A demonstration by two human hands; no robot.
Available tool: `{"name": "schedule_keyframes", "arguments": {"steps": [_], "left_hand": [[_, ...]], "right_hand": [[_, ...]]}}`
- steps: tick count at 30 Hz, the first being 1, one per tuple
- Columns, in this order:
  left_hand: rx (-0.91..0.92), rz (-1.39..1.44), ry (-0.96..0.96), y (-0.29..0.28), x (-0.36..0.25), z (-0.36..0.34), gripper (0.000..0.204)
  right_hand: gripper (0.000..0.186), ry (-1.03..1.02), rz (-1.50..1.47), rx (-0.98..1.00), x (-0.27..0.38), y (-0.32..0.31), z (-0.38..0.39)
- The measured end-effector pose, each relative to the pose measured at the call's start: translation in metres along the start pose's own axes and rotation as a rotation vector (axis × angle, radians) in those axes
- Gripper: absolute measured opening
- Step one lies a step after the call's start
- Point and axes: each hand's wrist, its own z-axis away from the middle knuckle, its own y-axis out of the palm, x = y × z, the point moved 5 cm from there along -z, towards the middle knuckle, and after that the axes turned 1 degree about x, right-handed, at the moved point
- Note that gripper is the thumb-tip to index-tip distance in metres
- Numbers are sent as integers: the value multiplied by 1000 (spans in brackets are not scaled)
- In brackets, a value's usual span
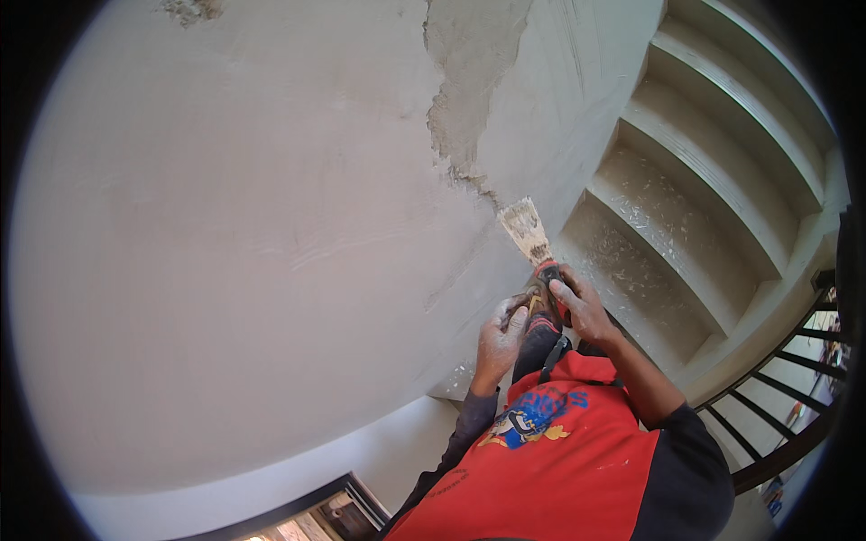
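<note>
My right hand [586, 314] is wrapped round the red and black handle of a putty knife [526, 230]. Its wide blade, smeared with whitish plaster, points up and away from me, near the lower end of a rough, broken strip [469, 90] in the wall's surface. Close beside the handle, my left hand [502, 343] has its fingers curled and pinched together. Something small and dark with a yellowish edge shows at those fingertips, but its kind is unclear. White dust coats both hands.
A pale plastered wall [225, 270] fills the left, with another chipped spot [191, 9] high up. Curved stairs [672, 212] strewn with white flakes climb on the right, bordered by a dark railing [780, 455]. A framed opening [347, 509] lies at the lower left.
</note>
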Motion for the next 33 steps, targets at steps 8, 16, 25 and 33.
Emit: {"name": "schedule_keyframes", "arguments": {"steps": [8,16,25,33], "left_hand": [[-682,-186,742,-102,-121,5,23],[-85,3,313,-71,-127,-100,25],[-377,-309,592,-18,-146,-145,36],[-568,-360,564,-12,-147,-138,33]], "right_hand": [[32,-98,-80,-112,64,27,-85],[31,-130,-98,-208,70,47,-123],[34,-230,150,-272,63,40,-137],[36,-281,114,-251,46,42,-143]]}}
